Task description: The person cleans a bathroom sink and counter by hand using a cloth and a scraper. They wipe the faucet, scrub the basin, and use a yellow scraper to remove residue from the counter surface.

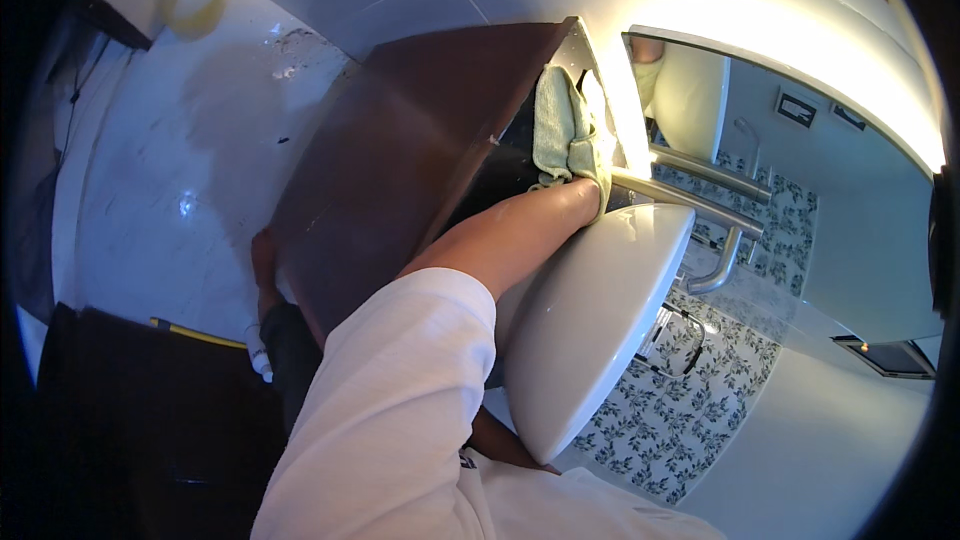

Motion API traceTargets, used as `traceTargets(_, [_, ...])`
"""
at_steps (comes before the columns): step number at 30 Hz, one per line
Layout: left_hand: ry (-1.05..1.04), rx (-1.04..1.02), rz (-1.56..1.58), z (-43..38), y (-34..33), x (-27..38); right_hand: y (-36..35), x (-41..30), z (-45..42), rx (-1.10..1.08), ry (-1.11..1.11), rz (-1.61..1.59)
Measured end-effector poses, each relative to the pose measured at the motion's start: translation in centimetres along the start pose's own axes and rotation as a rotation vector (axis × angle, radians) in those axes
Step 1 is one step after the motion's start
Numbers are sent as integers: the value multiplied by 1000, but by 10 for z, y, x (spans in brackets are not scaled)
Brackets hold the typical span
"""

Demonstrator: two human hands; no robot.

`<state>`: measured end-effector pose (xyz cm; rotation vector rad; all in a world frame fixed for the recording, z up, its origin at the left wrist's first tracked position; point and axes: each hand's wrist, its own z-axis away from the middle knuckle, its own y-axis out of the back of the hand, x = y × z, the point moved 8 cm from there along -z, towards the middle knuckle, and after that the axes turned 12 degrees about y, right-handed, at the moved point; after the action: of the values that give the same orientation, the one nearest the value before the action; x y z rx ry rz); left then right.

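My left hand (589, 199) reaches past the white vessel basin (600, 330) to the dark countertop beside the wall, its sleeve white. A pale green cloth (555, 124) wraps over this hand and hides the fingers. The cloth lies on the counter by the base of the metal faucet (679, 202), whose spout reaches over the basin. My right hand is out of view; a bare forearm shows low beside the basin's near end, cut off by its rim.
A brown cabinet side (405, 127) drops to a wet pale floor (172, 187). A yellowish container (193, 4) stands by the far wall. A white bottle (259, 354) and a yellow bar (199, 334) lie near my foot (264, 259). A wall mirror (847, 165) borders the counter.
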<state>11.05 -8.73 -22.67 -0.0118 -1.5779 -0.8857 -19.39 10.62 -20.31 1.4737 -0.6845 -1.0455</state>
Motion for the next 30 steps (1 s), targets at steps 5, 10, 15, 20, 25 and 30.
traceTargets(5, [18, -24, 13, -29, -16, 15, -2, 0, 1, -11, -7, 1])
traceTargets(10, [14, -1, 44, -18, -18, -2, -5, 0, 5, -11, 5, 10])
traceTargets(15, [-127, -42, 139, 46, 6, -21, -2, 1, 7, 26, -32, -16])
traceTargets(20, [-129, 62, 175, 123, 69, -59, 5, -5, 0, 66, 3, -39])
traceTargets(25, [-128, 183, 211, 180, 102, -62, 13, -10, 4, 126, 4, -25])
traceTargets(30, [-81, 314, 224, 233, 126, -65, 16, -15, 19, 80, 6, -3])
